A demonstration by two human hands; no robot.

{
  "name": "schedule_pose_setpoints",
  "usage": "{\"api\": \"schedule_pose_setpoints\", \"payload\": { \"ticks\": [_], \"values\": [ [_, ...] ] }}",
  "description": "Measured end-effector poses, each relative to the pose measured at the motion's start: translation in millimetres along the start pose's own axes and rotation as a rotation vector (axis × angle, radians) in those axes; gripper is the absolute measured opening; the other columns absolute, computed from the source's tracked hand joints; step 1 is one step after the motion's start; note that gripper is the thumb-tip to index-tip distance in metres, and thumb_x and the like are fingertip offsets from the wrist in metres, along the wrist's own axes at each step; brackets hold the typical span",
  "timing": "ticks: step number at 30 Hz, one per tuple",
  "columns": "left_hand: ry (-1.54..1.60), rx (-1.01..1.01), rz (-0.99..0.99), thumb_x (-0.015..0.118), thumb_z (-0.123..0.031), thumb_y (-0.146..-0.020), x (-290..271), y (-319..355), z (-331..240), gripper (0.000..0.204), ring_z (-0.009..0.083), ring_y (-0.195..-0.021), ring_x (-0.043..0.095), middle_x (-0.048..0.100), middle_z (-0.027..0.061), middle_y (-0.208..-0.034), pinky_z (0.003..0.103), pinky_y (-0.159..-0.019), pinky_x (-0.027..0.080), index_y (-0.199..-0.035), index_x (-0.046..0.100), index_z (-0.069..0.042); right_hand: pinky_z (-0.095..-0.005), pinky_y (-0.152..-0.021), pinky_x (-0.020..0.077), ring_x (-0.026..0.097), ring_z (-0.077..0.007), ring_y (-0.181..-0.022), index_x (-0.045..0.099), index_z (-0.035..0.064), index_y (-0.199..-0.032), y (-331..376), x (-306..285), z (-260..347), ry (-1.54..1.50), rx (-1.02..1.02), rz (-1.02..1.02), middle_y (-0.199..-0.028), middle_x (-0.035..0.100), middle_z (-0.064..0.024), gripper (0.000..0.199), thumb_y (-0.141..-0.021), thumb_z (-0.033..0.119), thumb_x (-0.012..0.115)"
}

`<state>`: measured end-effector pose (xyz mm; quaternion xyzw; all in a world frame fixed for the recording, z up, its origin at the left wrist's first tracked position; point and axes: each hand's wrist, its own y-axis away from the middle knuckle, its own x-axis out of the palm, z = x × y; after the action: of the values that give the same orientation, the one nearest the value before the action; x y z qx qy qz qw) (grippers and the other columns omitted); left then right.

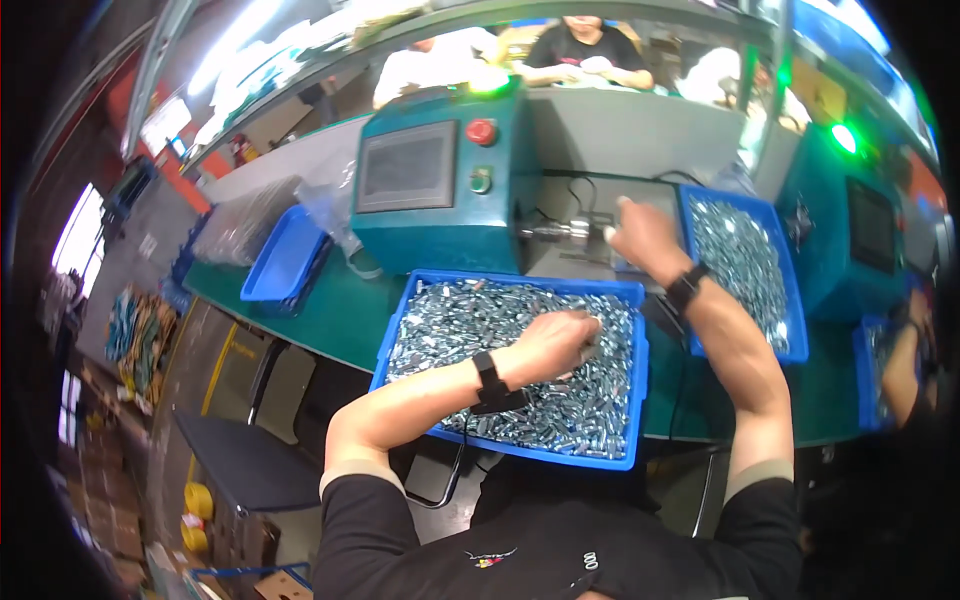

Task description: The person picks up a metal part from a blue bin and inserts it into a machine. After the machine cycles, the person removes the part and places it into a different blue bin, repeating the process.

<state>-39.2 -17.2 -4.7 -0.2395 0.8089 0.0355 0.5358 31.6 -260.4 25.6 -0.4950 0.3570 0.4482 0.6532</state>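
My left hand (553,346) is over a blue tray (640,375) heaped with small shiny metal pins (480,330). Its fingers are curled together at the pile, and what they may hold is too small to make out. At the teal machine (440,235), my right hand (645,240) is closed just right of a metal spindle (572,231) that sticks out of the machine's side. Its fingertips point toward the spindle's end, and anything pinched there is hidden. Dark bands circle both wrists.
A second blue tray of metal parts (745,265) stands right, before another teal machine (855,225). An empty blue tray (285,255) and stacked clear trays (240,220) lie left on the green table (345,325). A co-worker's arm (903,365) shows far right; people sit beyond the partition.
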Motion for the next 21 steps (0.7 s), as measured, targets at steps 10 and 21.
{"api": "schedule_pose_setpoints", "payload": {
  "ticks": [10, 21],
  "values": [
    [-0.015, -0.117, 0.127, 0.075, -0.004, -0.087, -17, 3, 7, 0.018, 0.0356, -0.092, 0.073, 0.072, 0.0142, -0.097, 0.044, -0.080, 0.058, -0.105, 0.073, -0.005, -0.0542, -0.084, 0.0593, 0.074, -0.0422, -0.096, 0.072, 0.0035, -0.099, 43, -49, -58, 0.023, 0.100, -0.026, -0.101, 0.076, -0.0236, 0.026, -0.085, 0.025, 0.074],
    [0.159, -0.065, -0.371, 0.075, -0.003, -0.087, -48, -116, 35, 0.012, 0.0376, -0.090, 0.068, 0.070, 0.0165, -0.092, 0.045, -0.078, 0.055, -0.098, 0.074, -0.003, -0.0456, -0.089, 0.0578, 0.073, -0.0381, -0.100, 0.075, 0.0014, -0.116, 98, -38, -82, -0.316, 0.104, -0.235, -0.111, 0.074, -0.0178, 0.036, -0.092, 0.027, 0.078]
  ]
}}
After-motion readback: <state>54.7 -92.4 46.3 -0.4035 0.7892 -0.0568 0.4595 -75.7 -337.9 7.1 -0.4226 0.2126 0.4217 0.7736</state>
